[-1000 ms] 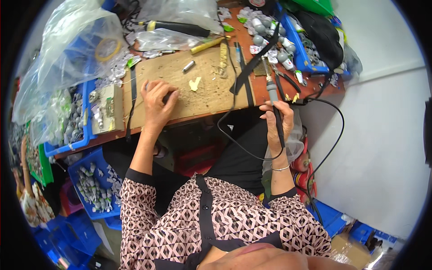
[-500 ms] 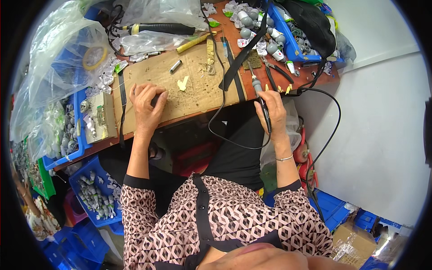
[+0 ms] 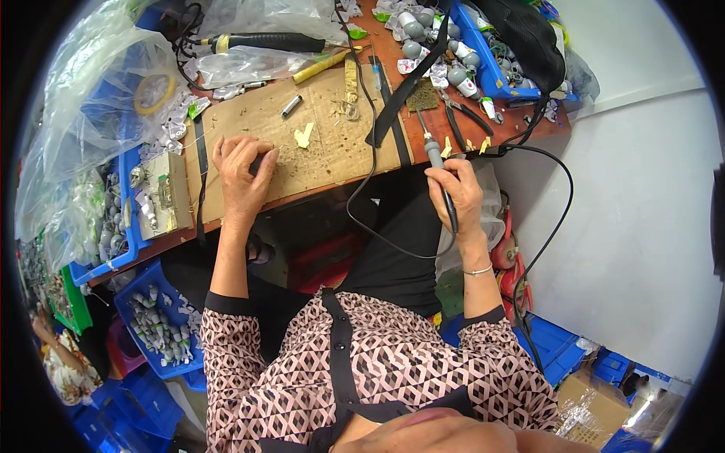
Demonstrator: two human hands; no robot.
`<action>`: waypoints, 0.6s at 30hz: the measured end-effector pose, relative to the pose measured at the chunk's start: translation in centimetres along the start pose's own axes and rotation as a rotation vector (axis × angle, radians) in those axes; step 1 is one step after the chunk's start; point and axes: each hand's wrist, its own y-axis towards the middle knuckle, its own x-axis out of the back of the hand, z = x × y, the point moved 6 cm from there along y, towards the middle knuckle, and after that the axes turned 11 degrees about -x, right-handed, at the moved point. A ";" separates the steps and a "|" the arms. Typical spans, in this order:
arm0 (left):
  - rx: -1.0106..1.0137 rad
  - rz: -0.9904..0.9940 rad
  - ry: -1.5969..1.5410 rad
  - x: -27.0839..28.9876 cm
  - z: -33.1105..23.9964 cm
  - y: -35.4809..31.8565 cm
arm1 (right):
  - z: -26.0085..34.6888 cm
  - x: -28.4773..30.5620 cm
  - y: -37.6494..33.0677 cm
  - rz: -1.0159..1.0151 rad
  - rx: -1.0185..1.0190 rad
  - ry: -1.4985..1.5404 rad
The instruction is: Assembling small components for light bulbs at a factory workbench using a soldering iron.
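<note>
In my right hand is a soldering iron with a grey collar and black handle. Its metal tip points away from me, at the near edge of a small brownish pad; whether they touch I cannot tell. My left hand rests on the cardboard sheet, fingers curled. Something dark shows between its thumb and fingers, mostly hidden. Beyond that hand lie a small silver-and-black cylinder and a pale yellow scrap. Pliers with black handles lie right of the iron.
Grey-and-white bulb-shaped parts crowd the far right, beside a blue bin. A black cord loops over the table edge. At left are a pale block, a blue tray and plastic bags.
My right hand and the soldering iron's handle have dropped slightly toward me. My left hand keeps its curled pose, with little visible movement.
</note>
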 end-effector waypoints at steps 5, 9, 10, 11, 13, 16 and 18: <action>0.005 -0.008 0.023 0.3 0.3 -0.3 | -2.5 0.8 -0.3 -0.164 -0.328 0.574; -0.005 -0.006 0.024 0.0 0.1 -0.1 | -5.4 -2.4 -0.7 -0.194 -0.614 1.070; -0.008 -0.006 0.022 -0.1 0.0 0.0 | -6.0 -3.2 -1.0 -0.191 -0.710 1.208; -0.011 -0.005 0.020 -0.1 0.0 0.0 | -6.2 -3.6 -1.3 -0.205 -0.768 1.207; -0.006 -0.008 0.020 0.1 0.1 -0.1 | -6.1 -3.8 -2.1 -0.222 -0.793 1.241; -0.002 -0.012 0.025 0.3 0.2 -0.2 | -6.1 -3.8 -3.2 -0.261 -0.838 1.269; 0.000 -0.015 0.030 0.3 0.2 -0.2 | -6.2 -3.3 -3.5 -0.284 -0.807 1.238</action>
